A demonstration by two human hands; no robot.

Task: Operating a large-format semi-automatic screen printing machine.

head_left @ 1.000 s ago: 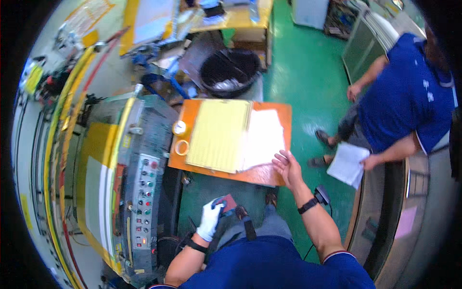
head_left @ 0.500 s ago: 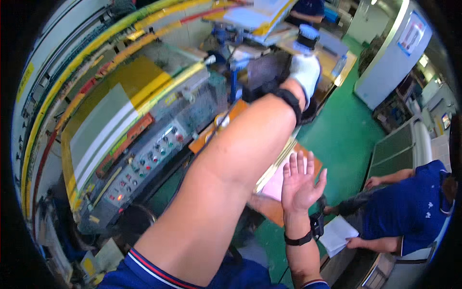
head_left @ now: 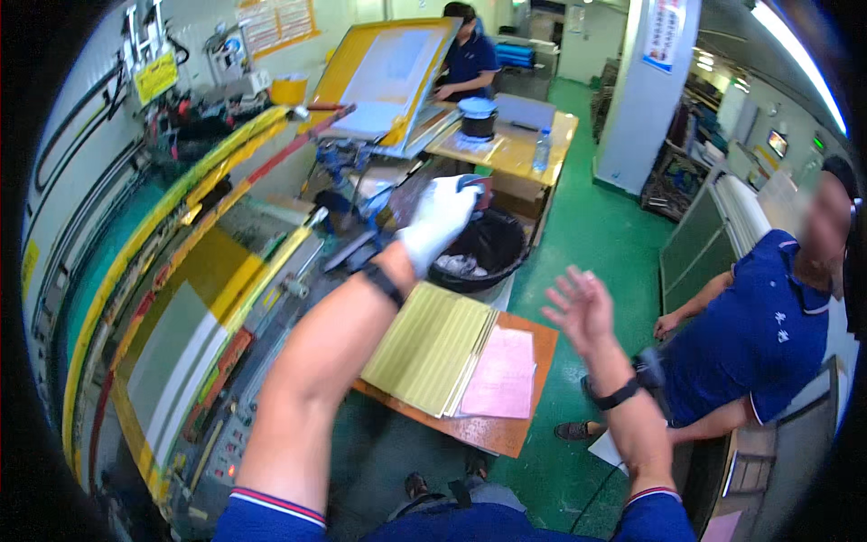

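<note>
My left hand [head_left: 442, 217], in a white glove, is raised over the near rim of a black bin [head_left: 492, 271]. Its fingers are closed on a small dark-blue and reddish object [head_left: 477, 188], too blurred to name. My right hand [head_left: 582, 312] is bare and lifted, fingers apart and nothing in it. Between and below my arms, a stack of yellow-green striped sheets [head_left: 429, 348] lies on an orange-brown board [head_left: 519, 434]. Pink paper [head_left: 501, 375] with writing lies beside the stack, closer to my right hand.
On the left stands a printing machine with a yellow-framed screen [head_left: 181, 352] and control panel. A person in dark blue [head_left: 754, 334] is close on the right. Behind the bin, a table [head_left: 560, 149] bears a tub [head_left: 477, 119] and bottle [head_left: 542, 149]. Another person [head_left: 474, 63] works at the back.
The view has tilted up and swung, bringing the stack and bin into plain sight. My left arm no longer crosses the middle. My right hand stays open and raised.
</note>
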